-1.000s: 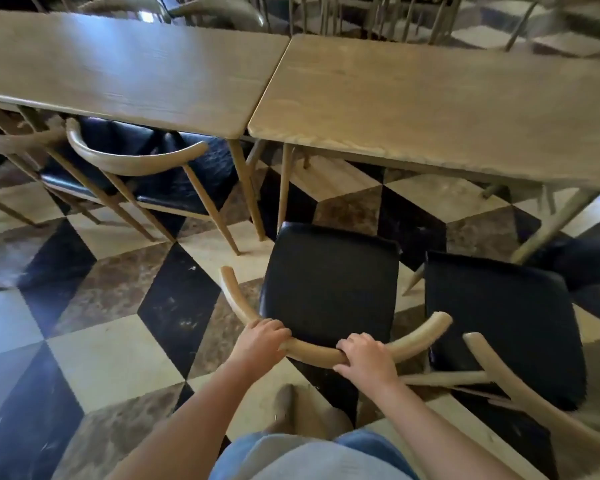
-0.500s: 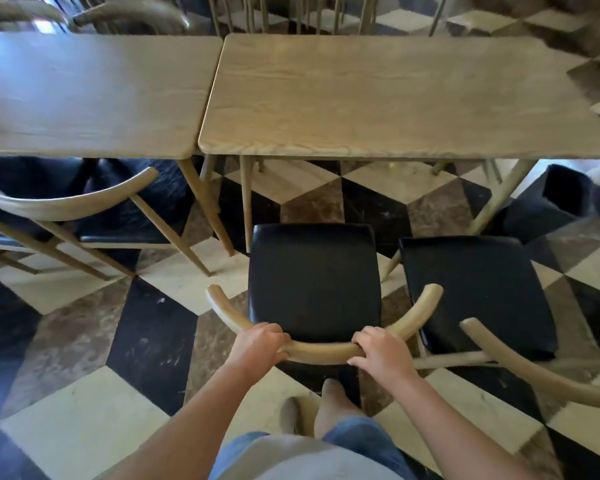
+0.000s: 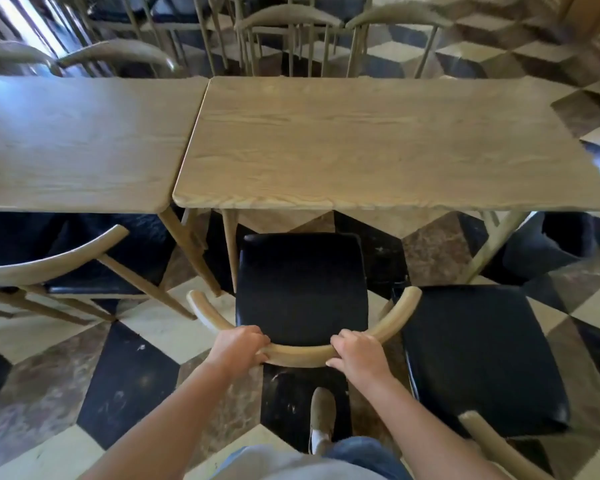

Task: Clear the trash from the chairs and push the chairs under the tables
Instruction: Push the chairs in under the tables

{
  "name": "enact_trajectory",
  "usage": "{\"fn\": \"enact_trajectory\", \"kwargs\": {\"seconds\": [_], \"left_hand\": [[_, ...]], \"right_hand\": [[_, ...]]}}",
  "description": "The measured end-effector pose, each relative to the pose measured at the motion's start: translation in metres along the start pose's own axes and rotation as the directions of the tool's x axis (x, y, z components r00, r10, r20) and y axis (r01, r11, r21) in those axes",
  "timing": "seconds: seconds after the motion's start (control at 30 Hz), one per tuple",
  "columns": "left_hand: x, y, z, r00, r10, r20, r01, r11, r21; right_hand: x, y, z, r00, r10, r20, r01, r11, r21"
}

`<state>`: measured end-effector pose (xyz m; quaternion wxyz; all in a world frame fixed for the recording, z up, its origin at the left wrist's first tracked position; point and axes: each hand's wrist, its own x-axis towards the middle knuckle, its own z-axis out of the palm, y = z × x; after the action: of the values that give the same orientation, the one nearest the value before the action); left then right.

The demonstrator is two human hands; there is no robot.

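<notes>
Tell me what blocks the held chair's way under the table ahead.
Nothing visible. Both hands, left hand and right hand, grip the chair by its backrest. Its seat front nearly meets the table edge, right of the table leg; the floor beyond looks bare.

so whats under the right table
Under the right table only checkered floor and the table legs show; the gripped chair's seat stops just short. The tabletop hides everything farther back.

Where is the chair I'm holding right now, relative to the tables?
In the head view, the chair sits centre frame, its seat's front edge just short of the right-hand table. The second pulled-out chair stands to its right.
</notes>
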<state>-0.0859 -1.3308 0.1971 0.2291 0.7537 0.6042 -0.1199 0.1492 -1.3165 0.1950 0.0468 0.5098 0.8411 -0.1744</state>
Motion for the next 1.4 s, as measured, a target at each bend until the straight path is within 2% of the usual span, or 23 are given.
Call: {"fn": "enact_trajectory", "kwargs": {"seconds": [0.2, 0.5, 0.83, 0.97, 1.1, 1.23, 1.4], "left_hand": [[0.051, -0.019, -0.030, 0.999, -0.037, 0.037, 0.035, 0.998, 0.059], [0.111, -0.041, -0.065, 0.999, 0.011, 0.030, -0.014, 0.995, 0.101], [0.156, -0.087, -0.091, 0.996, 0.025, 0.090, -0.037, 0.990, 0.133], [0.150, -0.089, -0.087, 0.998, 0.062, 0.032, -0.065, 0.991, 0.119], [0.144, -0.080, -0.088, 1.000, 0.022, 0.001, -0.022, 0.997, 0.079], [0.133, -0.059, -0.083, 0.996, -0.075, -0.056, 0.080, 0.993, 0.088], [0.103, -0.003, -0.080, 0.972, -0.112, -0.205, 0.120, 0.992, 0.026]], "right_hand": [[0.061, 0.023, -0.015, 0.999, -0.051, -0.015, 0.050, 0.997, -0.064], [0.129, 0.050, -0.036, 0.999, -0.049, 0.015, 0.051, 0.995, -0.090], [0.184, 0.044, -0.048, 0.998, -0.057, 0.006, 0.057, 0.997, -0.059], [0.181, 0.044, -0.042, 1.000, 0.001, 0.015, -0.001, 0.999, -0.049], [0.177, 0.037, -0.043, 0.998, 0.057, -0.017, -0.056, 0.998, 0.025], [0.171, 0.036, -0.048, 0.998, 0.042, 0.050, -0.044, 0.999, 0.024], [0.134, 0.047, -0.066, 0.999, -0.006, -0.039, 0.005, 1.000, -0.031]]}}
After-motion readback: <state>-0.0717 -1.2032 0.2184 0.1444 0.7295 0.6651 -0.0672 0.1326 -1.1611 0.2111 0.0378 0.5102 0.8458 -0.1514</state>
